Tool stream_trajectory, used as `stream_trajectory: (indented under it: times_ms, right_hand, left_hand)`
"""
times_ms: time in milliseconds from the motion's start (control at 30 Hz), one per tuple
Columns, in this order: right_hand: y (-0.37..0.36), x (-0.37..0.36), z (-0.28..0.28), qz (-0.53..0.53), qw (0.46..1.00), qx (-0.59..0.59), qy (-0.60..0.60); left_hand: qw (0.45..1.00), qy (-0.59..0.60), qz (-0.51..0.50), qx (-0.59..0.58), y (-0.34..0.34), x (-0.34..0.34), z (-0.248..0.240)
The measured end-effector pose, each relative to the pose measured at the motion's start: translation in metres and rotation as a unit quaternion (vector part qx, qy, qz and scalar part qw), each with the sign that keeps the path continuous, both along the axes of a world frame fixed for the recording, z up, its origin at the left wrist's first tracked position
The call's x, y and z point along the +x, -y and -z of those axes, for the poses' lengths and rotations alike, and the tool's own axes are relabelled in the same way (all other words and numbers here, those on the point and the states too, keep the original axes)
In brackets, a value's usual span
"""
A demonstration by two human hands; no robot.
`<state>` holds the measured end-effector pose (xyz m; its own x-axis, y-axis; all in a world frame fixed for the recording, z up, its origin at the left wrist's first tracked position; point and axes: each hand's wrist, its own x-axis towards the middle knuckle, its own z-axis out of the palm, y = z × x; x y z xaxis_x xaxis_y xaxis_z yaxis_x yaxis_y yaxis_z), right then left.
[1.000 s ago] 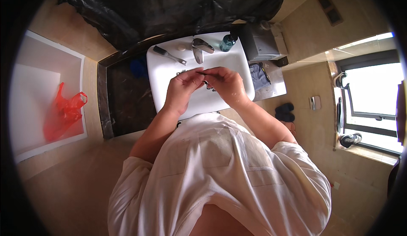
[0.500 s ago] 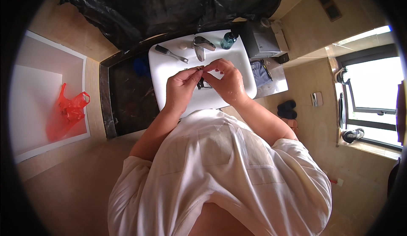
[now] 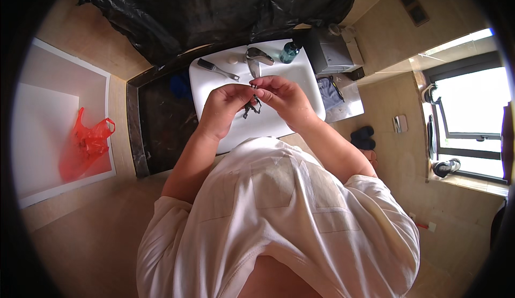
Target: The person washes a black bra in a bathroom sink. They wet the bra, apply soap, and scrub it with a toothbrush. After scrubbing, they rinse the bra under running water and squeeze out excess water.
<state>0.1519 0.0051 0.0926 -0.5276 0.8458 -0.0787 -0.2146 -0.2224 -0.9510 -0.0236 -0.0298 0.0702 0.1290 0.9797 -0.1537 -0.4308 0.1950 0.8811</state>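
Over the white washbasin point(image 3: 292, 129), my left hand point(image 3: 222, 107) and my right hand point(image 3: 288, 101) meet, fingertips closed in a pinch. Between them they hold a thin, dark, strap-like strand point(image 3: 252, 109). Its loose end hangs below the fingers in bent loops; its exact kind is too small to make out. The fingers hide its upper part. Just beyond my hands stands a chrome faucet point(image 3: 259, 57). A brush with a grey handle point(image 3: 217, 69) lies on the basin's back left rim, beside a small whitish round piece point(image 3: 233, 60).
A teal bottle with a dark cap point(image 3: 289, 52) stands at the basin's back right corner. To its right are a grey box point(image 3: 328, 49) and a folded dark cloth point(image 3: 330, 91). Black plastic sheeting point(image 3: 214, 8) hangs behind. A red plastic bag point(image 3: 88, 142) sits in the white recess at left.
The dark strand now dangles further below my fingers, its loops more visible. Both hands have shifted slightly, and my left hand has turned with its back more toward view.
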Motion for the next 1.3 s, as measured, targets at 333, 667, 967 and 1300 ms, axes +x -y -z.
stream_trajectory:
  times_ms: [333, 667, 967, 1300]
  right_hand:
    - [-0.003, 0.008, 0.005, -0.031, 0.997, -0.037, -0.057]
    - [0.015, -0.005, 0.011, 0.018, 1.0, -0.001, -0.014]
    - [0.036, -0.016, 0.038, 0.127, 0.99, -0.05, -0.029]
    - [-0.011, 0.021, 0.028, 0.222, 0.949, -0.186, -0.127]
  left_hand:
    - [0.986, 0.096, 0.108, -0.081, 0.0, -0.004, -0.012]
    - [0.989, -0.1, 0.108, 0.009, 0.013, -0.016, -0.001]
    - [0.984, -0.161, 0.082, 0.001, 0.014, 0.006, 0.011]
    - [0.974, -0.218, 0.058, -0.003, -0.015, 0.06, 0.022]
